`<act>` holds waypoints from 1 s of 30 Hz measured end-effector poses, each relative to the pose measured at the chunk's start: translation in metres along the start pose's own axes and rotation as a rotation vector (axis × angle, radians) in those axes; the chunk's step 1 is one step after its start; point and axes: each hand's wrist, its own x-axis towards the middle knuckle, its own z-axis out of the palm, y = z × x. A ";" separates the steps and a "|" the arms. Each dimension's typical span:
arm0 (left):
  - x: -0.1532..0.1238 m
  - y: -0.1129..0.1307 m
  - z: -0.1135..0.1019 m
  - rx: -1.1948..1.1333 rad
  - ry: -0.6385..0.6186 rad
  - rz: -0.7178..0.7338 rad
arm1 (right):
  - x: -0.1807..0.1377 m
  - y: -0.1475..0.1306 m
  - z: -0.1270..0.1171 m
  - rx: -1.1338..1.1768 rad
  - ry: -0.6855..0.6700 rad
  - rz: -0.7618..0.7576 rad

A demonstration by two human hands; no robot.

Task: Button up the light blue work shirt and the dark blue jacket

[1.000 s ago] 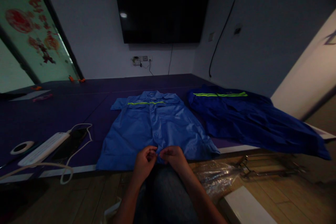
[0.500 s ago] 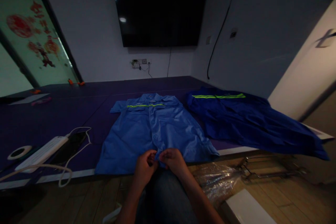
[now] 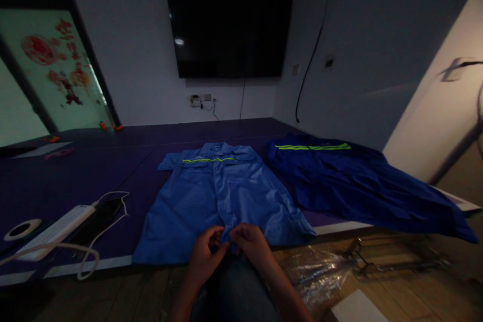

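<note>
A light blue short-sleeved work shirt lies face up on the purple table, collar away from me, with a yellow-green stripe across its chest. Its front placket runs down toward me, and both hands pinch it at the bottom hem. My left hand is closed on the left side of the placket. Close beside it, my right hand grips the other side with bent fingers. Whether a button sits between the fingertips is too small and dark to tell.
A dark blue garment lies to the right, overhanging the table edge. On the left are a white power strip, a black phone and a tape roll. Clear plastic wrap and a white box are below.
Both hands keep their pinch at the shirt's hem, with slight finger movement. The whole view has tilted up a little, so everything appears lower.
</note>
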 end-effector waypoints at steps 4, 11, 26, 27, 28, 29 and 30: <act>0.011 0.011 -0.015 -0.134 0.007 0.032 | 0.019 -0.014 -0.023 -0.131 0.063 -0.077; 0.121 0.040 -0.057 0.228 0.318 0.232 | 0.123 -0.048 -0.079 -0.535 0.212 -0.261; 0.317 -0.012 -0.082 1.041 0.397 -0.061 | 0.329 -0.020 -0.145 -1.077 0.293 -0.082; 0.323 -0.020 -0.086 1.056 0.405 -0.076 | 0.340 -0.016 -0.147 -1.088 0.303 -0.068; 0.330 -0.027 -0.090 1.072 0.421 -0.080 | 0.350 -0.013 -0.149 -1.095 0.314 -0.053; 0.337 -0.034 -0.095 1.087 0.426 -0.078 | 0.360 -0.009 -0.152 -1.101 0.331 -0.031; 0.343 -0.040 -0.100 1.103 0.434 -0.084 | 0.370 -0.006 -0.154 -1.105 0.352 -0.004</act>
